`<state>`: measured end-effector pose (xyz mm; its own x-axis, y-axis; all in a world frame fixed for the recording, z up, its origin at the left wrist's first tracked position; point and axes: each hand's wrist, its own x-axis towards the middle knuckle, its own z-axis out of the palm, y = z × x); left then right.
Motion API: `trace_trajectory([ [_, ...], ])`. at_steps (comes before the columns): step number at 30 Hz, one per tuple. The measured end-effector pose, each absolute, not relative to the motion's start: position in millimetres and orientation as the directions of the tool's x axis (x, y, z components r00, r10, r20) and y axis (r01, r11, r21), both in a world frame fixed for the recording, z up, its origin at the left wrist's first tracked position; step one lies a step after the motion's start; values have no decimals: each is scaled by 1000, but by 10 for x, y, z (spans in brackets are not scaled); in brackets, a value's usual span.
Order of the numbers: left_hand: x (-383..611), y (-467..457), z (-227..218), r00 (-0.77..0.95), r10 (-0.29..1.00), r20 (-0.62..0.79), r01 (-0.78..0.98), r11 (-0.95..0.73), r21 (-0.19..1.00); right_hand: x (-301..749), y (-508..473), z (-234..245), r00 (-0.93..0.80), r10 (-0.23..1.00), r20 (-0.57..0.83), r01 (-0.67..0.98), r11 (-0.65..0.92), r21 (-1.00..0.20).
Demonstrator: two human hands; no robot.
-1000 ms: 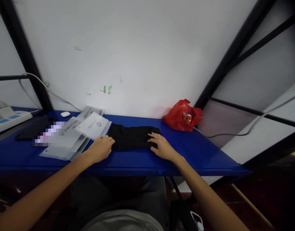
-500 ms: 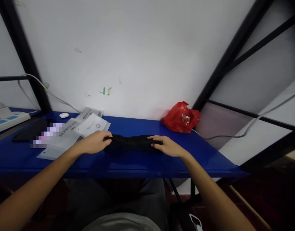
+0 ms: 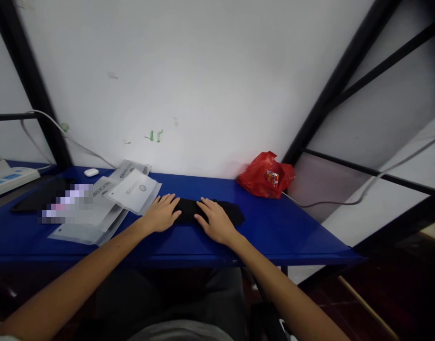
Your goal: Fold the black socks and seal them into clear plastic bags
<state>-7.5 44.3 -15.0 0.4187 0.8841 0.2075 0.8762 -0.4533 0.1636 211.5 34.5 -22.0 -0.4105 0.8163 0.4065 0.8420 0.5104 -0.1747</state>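
A folded black cloth (image 3: 231, 214) lies on the blue table (image 3: 292, 227) in front of me, now a narrow strip. My left hand (image 3: 162, 215) lies flat on its left end, fingers stretched out. My right hand (image 3: 215, 221) presses flat on its middle, fingers spread. Both palms face down and hold nothing. The right end of the cloth sticks out past my right hand.
Several grey plastic packets (image 3: 134, 191) are stacked left of the cloth. A red plastic bag (image 3: 265, 175) sits at the back right by the wall. A white earbud case (image 3: 91, 172), a dark tablet (image 3: 40, 196) and a power strip (image 3: 9, 175) are far left.
The cloth has been folded over towards me into a narrower strip. Both hands let go of its ends and moved inward, now lying flat on top of it.
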Motion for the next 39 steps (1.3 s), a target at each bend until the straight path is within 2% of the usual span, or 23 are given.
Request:
trace_trajectory([
  [3, -62, 459, -238, 375, 924, 68, 904, -381, 194, 2216, 367, -323, -393, 883, 257, 870, 447, -206],
  [5, -67, 482, -253, 356, 934, 28, 913, -354, 203, 2351, 451, -347, -373, 904, 211, 885, 414, -212],
  [11, -15, 395, -177, 328, 944, 19, 936, -328, 131, 2691, 679, -353, -323, 929, 182, 914, 356, -196],
  [15, 1, 253, -9, 359, 933, 28, 929, -360, 80, 2840, 800, -327, -242, 956, 167, 930, 278, -240],
  [17, -36, 237, 78, 356, 934, -14, 926, -351, 139, 2912, 850, -289, -204, 966, 161, 925, 244, -290],
  [21, -145, 318, 158, 274, 955, -115, 921, -226, 317, 3031, 896, -190, -178, 976, 126, 888, 214, -408],
  [26, -189, 357, 146, 266, 939, -219, 903, -164, 397, 3078, 861, -127, -185, 973, 138, 870, 228, -438],
  [28, -225, 345, 174, 279, 938, -206, 888, -170, 427, 3049, 801, -113, -200, 963, 182, 876, 259, -406],
  [30, -310, 348, 246, 254, 958, -134, 881, -172, 441, 2996, 712, -89, -233, 945, 229, 873, 307, -378],
  [33, -512, 398, 421, 105, 994, 12, 912, -101, 398, 2910, 584, -51, -292, 914, 280, 820, 391, -419],
  [36, -682, 460, 592, -55, 995, 79, 925, 21, 380, 2879, 550, -76, -249, 889, 385, 784, 418, -459],
  [39, -717, 498, 668, -56, 995, 81, 919, 20, 394, 2913, 609, -189, -181, 883, 433, 794, 391, -465],
])
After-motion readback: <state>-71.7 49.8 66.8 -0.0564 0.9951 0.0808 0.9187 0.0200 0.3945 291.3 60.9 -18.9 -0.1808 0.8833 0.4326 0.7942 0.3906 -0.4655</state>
